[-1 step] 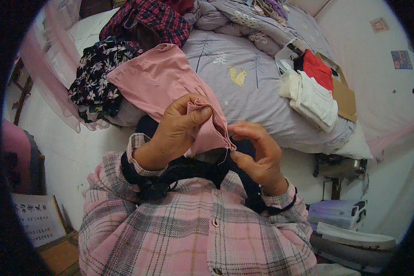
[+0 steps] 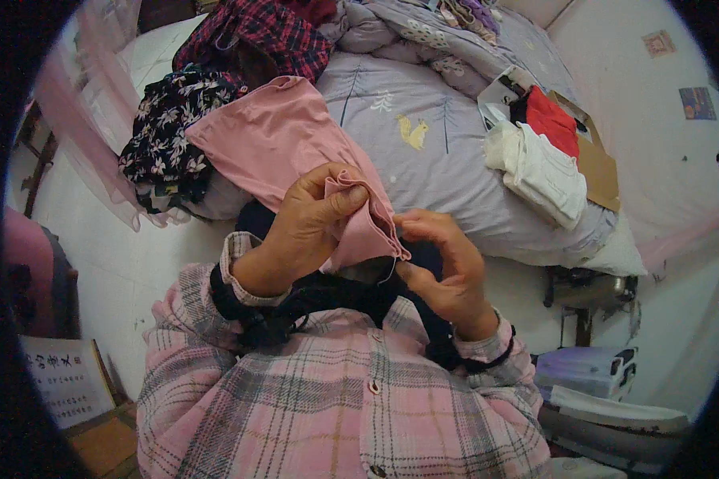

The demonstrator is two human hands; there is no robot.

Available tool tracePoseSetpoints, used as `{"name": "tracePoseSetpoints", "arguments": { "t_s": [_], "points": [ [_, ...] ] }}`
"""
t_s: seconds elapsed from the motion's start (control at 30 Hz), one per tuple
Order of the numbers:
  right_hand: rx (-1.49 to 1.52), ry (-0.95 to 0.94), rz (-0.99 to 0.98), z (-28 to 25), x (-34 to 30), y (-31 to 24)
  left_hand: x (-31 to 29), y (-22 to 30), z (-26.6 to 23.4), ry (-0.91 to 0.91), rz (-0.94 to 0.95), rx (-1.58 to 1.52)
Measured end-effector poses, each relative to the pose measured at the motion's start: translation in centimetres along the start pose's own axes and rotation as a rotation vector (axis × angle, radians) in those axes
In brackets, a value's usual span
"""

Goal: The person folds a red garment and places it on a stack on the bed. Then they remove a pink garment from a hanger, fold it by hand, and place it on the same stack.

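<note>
The pink garment [image 2: 268, 132] lies at the near edge of the bed [image 2: 439, 176], its far part beside the dark floral garment [image 2: 153, 136] and its near, folded hem up between the two hands. The left hand [image 2: 295, 219] has its grip closed on the hem, thumb pressed over the fold. The right hand [image 2: 447, 267] has thumb and forefinger parted around the hem's right corner; whether this grip pinches anything there, I cannot tell.

A loose thread [image 2: 391, 273] hangs from that corner. It could snag or pull out if caught by a finger or tugged sideways. If the left thumb eases off, the stacked layers would probably slip out of line, and the garment's far weight could drag the hem away.

Counted: one pink garment, one visible thread, two hands; far left, one floral garment and one red-black checked garment [image 2: 256, 36], with perhaps more hidden in the heap; far right, one red cloth [image 2: 550, 126], one open cardboard box [image 2: 601, 172] and folded white cloth [image 2: 539, 176], its layers uncountable.
</note>
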State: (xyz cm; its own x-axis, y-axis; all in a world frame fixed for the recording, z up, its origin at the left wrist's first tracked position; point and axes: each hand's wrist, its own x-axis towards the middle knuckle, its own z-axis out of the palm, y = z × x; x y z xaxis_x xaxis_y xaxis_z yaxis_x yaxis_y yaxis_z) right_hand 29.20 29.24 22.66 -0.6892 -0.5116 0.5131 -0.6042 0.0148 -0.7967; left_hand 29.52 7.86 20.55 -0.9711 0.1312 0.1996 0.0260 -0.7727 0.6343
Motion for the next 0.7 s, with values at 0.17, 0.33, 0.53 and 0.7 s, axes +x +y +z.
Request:
{"name": "tracePoseSetpoints", "arguments": {
  "t_s": [0.17,0.33,0.53,0.7],
  "points": [
    [-0.153,0.027,-0.107,0.5,0.3,0.2,0.0,-0.4,0.2,-0.085,-0.012,-0.027],
    [0.052,0.085,0.157,0.6,-0.5,-0.1,-0.3,-1.0,0.3,0.027,0.007,0.035],
    [0.277,0.049,0.356,0.4,-0.6,-0.5,-0.5,-1.3,0.7,0.060,0.032,0.131],
    [0.270,0.070,0.369,0.6,-0.6,-0.5,-0.8,-1.1,1.1,0.137,0.021,0.188]
  ]
}}
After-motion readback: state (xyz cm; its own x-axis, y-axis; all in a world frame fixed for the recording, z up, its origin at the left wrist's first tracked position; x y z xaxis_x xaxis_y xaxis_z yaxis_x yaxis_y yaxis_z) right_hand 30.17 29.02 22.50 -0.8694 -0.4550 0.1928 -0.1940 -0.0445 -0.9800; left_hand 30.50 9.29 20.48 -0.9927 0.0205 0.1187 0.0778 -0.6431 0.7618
